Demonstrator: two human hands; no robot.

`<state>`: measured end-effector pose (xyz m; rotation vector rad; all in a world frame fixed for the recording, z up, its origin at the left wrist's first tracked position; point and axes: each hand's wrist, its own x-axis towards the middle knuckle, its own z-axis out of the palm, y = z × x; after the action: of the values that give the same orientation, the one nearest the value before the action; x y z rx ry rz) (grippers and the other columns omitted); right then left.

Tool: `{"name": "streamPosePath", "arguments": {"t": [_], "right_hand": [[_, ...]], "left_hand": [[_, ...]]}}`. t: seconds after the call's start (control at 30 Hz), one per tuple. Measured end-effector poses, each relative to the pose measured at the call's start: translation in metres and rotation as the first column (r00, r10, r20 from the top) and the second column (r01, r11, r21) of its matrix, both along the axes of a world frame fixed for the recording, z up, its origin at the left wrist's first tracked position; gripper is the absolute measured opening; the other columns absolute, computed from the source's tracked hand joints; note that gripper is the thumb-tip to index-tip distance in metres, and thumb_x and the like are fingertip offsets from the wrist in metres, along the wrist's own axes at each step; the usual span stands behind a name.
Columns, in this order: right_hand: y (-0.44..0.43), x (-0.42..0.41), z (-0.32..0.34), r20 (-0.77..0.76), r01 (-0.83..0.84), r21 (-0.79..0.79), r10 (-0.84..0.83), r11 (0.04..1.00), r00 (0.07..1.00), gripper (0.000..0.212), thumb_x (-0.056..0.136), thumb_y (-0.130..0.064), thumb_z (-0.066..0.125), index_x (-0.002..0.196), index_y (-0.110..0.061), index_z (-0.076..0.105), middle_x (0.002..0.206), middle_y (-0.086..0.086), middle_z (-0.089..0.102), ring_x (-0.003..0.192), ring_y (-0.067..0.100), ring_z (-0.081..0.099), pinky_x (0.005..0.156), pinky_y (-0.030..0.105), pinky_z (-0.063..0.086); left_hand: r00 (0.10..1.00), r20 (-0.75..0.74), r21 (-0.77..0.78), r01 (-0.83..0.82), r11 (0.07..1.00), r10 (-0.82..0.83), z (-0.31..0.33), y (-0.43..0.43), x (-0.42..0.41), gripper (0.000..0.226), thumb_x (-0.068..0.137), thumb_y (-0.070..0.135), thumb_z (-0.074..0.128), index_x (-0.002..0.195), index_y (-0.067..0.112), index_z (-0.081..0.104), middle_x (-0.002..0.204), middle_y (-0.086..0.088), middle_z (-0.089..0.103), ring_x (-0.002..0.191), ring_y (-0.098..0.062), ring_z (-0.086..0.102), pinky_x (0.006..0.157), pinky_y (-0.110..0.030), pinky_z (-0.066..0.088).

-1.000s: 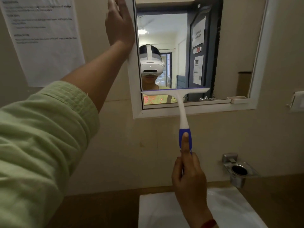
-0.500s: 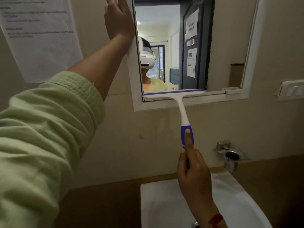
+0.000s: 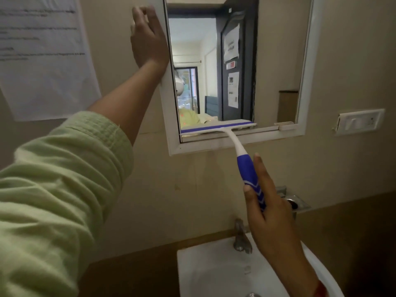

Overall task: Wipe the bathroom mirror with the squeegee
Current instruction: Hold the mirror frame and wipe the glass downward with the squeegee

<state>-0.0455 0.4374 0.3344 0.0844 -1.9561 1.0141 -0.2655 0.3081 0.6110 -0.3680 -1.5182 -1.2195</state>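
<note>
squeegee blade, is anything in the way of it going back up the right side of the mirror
Nothing visible. The squeegee blade sits at the bottom edge of the mirror, and the glass above and to its right is bare. The left hand rests on the left frame edge, off the glass. The right hand holds the handle below.

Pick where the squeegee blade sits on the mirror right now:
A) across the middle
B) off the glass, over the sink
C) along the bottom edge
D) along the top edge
C: the squeegee blade lies flat along the bottom of the mirror, just above the lower frame, held by its blue handle in the right hand.
</note>
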Motion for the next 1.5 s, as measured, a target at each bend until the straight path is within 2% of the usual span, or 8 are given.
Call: {"name": "streamPosePath", "arguments": {"t": [0.2, 0.37, 0.5, 0.6, 0.73, 1.1, 1.3, 1.5], "right_hand": [[0.016, -0.018, 0.059, -0.173, 0.017, 0.127, 0.005, 0.992, 0.985, 0.056, 0.092, -0.039, 0.033, 0.145, -0.035, 0.016, 0.062, -0.006, 0.050, 0.056, 0.004, 0.054, 0.045, 0.011, 0.043], [0.035, -0.050, 0.118, -0.318, 0.040, 0.182, 0.020, 0.982, 0.948, 0.048, 0.099, -0.029, 0.036, 0.145, -0.030, 0.024, 0.068, -0.004, 0.051, 0.052, 0.008, 0.048, 0.043, 0.011, 0.037], [0.050, -0.080, 0.173, -0.457, 0.116, 0.187, -0.018, 0.976, 0.889, 0.048, 0.100, -0.029, 0.035, 0.146, -0.025, 0.023, 0.078, -0.006, 0.053, 0.055, 0.014, 0.051, 0.047, 0.024, 0.045], [0.058, -0.104, 0.203, -0.542, 0.118, 0.144, -0.021, 0.983, 0.840, 0.046, 0.100, -0.027, 0.035, 0.145, -0.023, 0.024, 0.086, -0.017, 0.050, 0.060, 0.004, 0.051, 0.051, 0.012, 0.044], [0.069, -0.130, 0.232, -0.615, 0.132, 0.101, -0.042, 0.986, 0.787, 0.047, 0.101, -0.022, 0.035, 0.145, -0.016, 0.023, 0.096, -0.005, 0.051, 0.058, -0.005, 0.048, 0.052, 0.004, 0.041], [0.077, -0.159, 0.284, -0.673, 0.056, -0.039, -0.068, 0.998, 0.737, 0.045, 0.100, -0.014, 0.038, 0.143, -0.010, 0.030, 0.098, -0.030, 0.043, 0.071, -0.026, 0.050, 0.057, -0.005, 0.037], [0.076, -0.159, 0.292, -0.662, 0.064, 0.001, -0.047, 0.998, 0.748, 0.044, 0.100, -0.015, 0.039, 0.143, -0.011, 0.031, 0.116, -0.009, 0.044, 0.080, -0.027, 0.049, 0.062, -0.005, 0.038], [0.087, -0.159, 0.295, -0.647, 0.121, 0.016, -0.082, 0.993, 0.758, 0.045, 0.100, -0.015, 0.039, 0.143, -0.013, 0.031, 0.097, -0.033, 0.043, 0.073, -0.024, 0.050, 0.059, -0.004, 0.039]], "left_hand": [[1.000, -0.009, -0.003, 0.015, 1.000, -0.015, 0.000, 0.001, 0.000, 0.038, 0.100, 0.032, 0.029, 0.113, 0.003, 0.050, 0.106, -0.018, 0.063, 0.100, -0.032, 0.058, 0.080, -0.035, 0.040], [0.999, -0.023, -0.015, 0.040, 0.999, -0.040, -0.001, -0.001, -0.003, 0.037, 0.100, 0.032, 0.030, 0.113, 0.004, 0.050, 0.107, -0.017, 0.062, 0.100, -0.030, 0.056, 0.070, -0.026, 0.030], [0.997, -0.049, -0.019, 0.055, 0.998, -0.056, -0.001, -0.001, -0.010, 0.037, 0.100, 0.035, 0.031, 0.111, 0.005, 0.050, 0.106, -0.017, 0.062, 0.099, -0.028, 0.055, 0.069, -0.024, 0.027], [0.997, -0.042, -0.025, 0.069, 0.997, -0.070, -0.002, -0.002, -0.012, 0.037, 0.100, 0.037, 0.030, 0.112, 0.008, 0.049, 0.106, -0.016, 0.061, 0.098, -0.028, 0.055, 0.074, -0.027, 0.033], [0.995, -0.057, -0.027, 0.084, 0.996, -0.085, -0.003, -0.002, -0.011, 0.036, 0.100, 0.036, 0.030, 0.112, 0.008, 0.050, 0.105, -0.016, 0.061, 0.096, -0.026, 0.055, 0.074, -0.026, 0.035], [0.995, -0.035, -0.024, 0.088, 0.996, -0.088, -0.003, -0.002, -0.008, 0.034, 0.100, 0.034, 0.031, 0.110, 0.006, 0.049, 0.105, -0.017, 0.059, 0.086, -0.015, 0.044, 0.071, -0.026, 0.029], [0.996, -0.020, -0.017, 0.088, 0.996, -0.088, -0.003, -0.002, -0.006, 0.034, 0.100, 0.034, 0.031, 0.111, 0.006, 0.049, 0.105, -0.017, 0.059, 0.085, -0.015, 0.043, 0.070, -0.026, 0.028], [0.996, -0.022, -0.013, 0.089, 0.996, -0.090, -0.003, -0.002, -0.005, 0.035, 0.101, 0.034, 0.031, 0.112, 0.006, 0.049, 0.105, -0.016, 0.059, 0.085, -0.014, 0.043, 0.069, -0.024, 0.029]]}}
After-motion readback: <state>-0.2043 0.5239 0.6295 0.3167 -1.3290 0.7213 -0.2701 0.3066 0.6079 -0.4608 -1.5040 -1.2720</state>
